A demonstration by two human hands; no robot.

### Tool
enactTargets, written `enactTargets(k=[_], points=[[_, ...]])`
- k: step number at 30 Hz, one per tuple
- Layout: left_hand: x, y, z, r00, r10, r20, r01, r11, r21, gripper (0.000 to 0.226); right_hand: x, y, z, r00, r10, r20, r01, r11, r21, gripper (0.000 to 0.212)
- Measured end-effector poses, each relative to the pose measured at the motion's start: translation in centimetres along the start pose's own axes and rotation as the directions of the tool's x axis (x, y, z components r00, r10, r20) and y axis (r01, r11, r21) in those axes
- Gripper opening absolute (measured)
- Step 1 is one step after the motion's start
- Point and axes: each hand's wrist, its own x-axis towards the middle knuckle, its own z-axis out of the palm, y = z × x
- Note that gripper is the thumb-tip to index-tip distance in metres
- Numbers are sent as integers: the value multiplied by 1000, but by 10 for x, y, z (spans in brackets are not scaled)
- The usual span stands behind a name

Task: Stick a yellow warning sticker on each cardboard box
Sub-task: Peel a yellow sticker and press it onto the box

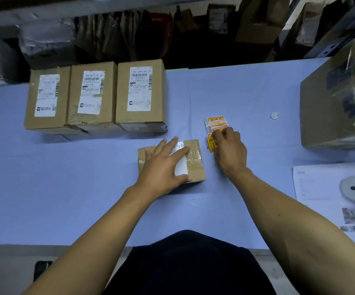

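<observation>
Nearest the person, on the blue counter point(66, 199), lies a small cardboard box point(195, 165) with its white label up. The left hand point(163, 165) rests flat on its top, fingers spread and straight, steadying it without gripping. Just to the box's right, a little farther out, sits the pile of yellow warning stickers point(214, 126). The right hand point(230, 150) is on that pile, its grip curled over the nearer stickers and apparently pinching one, though the fingertips are hidden. The coming move turns on this: the sticker lies to the right of the box, so the right hand, being nearer, likely carries it leftward onto the bare cardboard beside the label. Farther off, at the counter's left rear, three taller boxes point(93, 96) stand side by side, touching, with no yellow sticker visible on them.
</observation>
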Motion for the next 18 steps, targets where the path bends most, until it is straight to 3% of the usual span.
enactTargets(k=[11,18], points=[[-3,2,-1,1000,-4,-18,3,1000,-23,83,2,0,-2,996,17,-84,-13,999,47,21],[-9,3,-1,1000,16,14,-17,998,56,80,-16,-6,-22,997,62,-54,-41,944,327,12]])
